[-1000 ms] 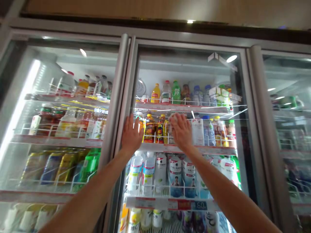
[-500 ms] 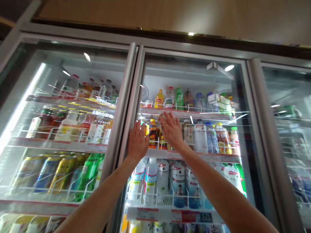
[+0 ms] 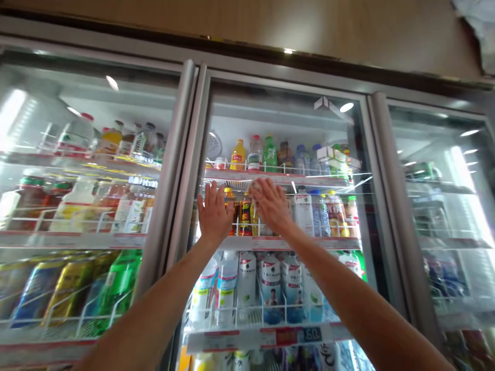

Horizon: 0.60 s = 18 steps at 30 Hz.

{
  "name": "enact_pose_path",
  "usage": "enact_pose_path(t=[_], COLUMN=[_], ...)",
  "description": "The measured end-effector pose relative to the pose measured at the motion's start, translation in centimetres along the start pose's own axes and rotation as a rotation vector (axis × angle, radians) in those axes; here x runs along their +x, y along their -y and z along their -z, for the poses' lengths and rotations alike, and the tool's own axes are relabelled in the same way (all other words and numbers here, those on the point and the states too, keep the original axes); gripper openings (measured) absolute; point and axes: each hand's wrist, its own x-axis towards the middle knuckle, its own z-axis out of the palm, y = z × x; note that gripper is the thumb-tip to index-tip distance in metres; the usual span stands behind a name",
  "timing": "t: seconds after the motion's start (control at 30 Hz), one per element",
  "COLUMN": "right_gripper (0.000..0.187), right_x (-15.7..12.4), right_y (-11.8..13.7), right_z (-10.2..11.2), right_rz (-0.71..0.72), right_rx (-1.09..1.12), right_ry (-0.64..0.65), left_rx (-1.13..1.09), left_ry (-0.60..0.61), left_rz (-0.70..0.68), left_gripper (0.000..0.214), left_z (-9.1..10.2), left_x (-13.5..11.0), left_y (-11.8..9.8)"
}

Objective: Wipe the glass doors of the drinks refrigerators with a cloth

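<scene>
1. Left hand (image 3: 215,212) had shifted rightward relative to the door frame (image 3: 195,134), clearing its edge, with fingers spread wider. Right hand (image 3: 273,207) had also shifted rightward relative to the stock, exposing more of a dark bottle (image 3: 245,216).
2. Middle glass door (image 3: 270,105) stood directly beyond both hands and appeared closed. Palm contact with the glass could not be confirmed.
3. Grip, left: fully extended, fingers apart, nothing held. Grip, right: flat, fingers extended and closer together, nothing held. Judged from this, the shift placed both hands over the pane, with neither around the frame.
4. Behind the pane, the dark bottle stood on the second shelf (image 3: 309,243), visible between the hands. A yellow bottle (image 3: 237,155) and a green bottle (image 3: 269,155) stood on the upper shelf (image 3: 278,179).
5. To the left, an adjoining cabinet held gold cans (image 3: 67,288). Above, a wood panel (image 3: 240,26) spanned the units; a white object (image 3: 481,28) had entered view at upper right.
</scene>
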Motion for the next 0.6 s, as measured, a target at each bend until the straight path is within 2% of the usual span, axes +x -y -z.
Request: enact_pose_path(t=[0.03, 0.07, 0.1, 0.17, 0.3, 0.37, 0.4, 0.47, 0.53, 0.6], right_gripper=[0.040, 0.041, 0.041, 0.043, 0.044, 0.045, 0.045, 0.044, 0.044, 0.045], right_x=[-0.4, -0.8, -1.3, -2.5, -5.7, -7.1, -7.5, -8.0, -8.1, -8.2], right_y=[0.4, 0.2, -0.7, -4.5, -14.8, -17.7, -18.1, -16.9, -14.1, -11.6], right_z=[-0.1, 0.1, 0.4, 1.4, 3.7, 4.3, 4.3, 4.2, 3.7, 3.4], right_rz=[0.085, 0.106, 0.069, -0.109, -0.569, -0.727, -0.748, -0.661, -0.444, -0.193], right_rx=[0.005, 0.002, -0.006, -0.037, -0.119, -0.149, -0.151, -0.123, -0.073, -0.025], right_ry=[0.020, 0.026, 0.021, -0.010, -0.149, -0.233, -0.260, -0.260, -0.180, -0.046], left_rx=[-0.006, -0.006, 0.001, 0.018, 0.030, 0.034, 0.034, 0.031, 0.023, 0.023], left_ry=[-0.001, 0.006, 0.019, 0.044, 0.067, 0.064, 0.061, 0.057, 0.057, 0.057], left_rz=[-0.005, -0.009, -0.010, -0.005, 0.004, 0.011, 0.015, 0.017, 0.018, 0.018], left_gripper=[0.052, 0.053, 0.054, 0.055, 0.057, 0.057, 0.057, 0.058, 0.058, 0.058], left_z=[-0.1, -0.1, 0.0, 0.2, 0.4, 0.4, 0.4, 0.4, 0.4, 0.5], left_x=[-0.1, -0.1, -0.1, -0.1, 0.0, 0.0, 0.0, 0.0, 0.0, 0.0], left_y=[0.0, 0.0, 0.1, 0.0, -0.2, -0.3, -0.3, -0.4, -0.4, -0.4])
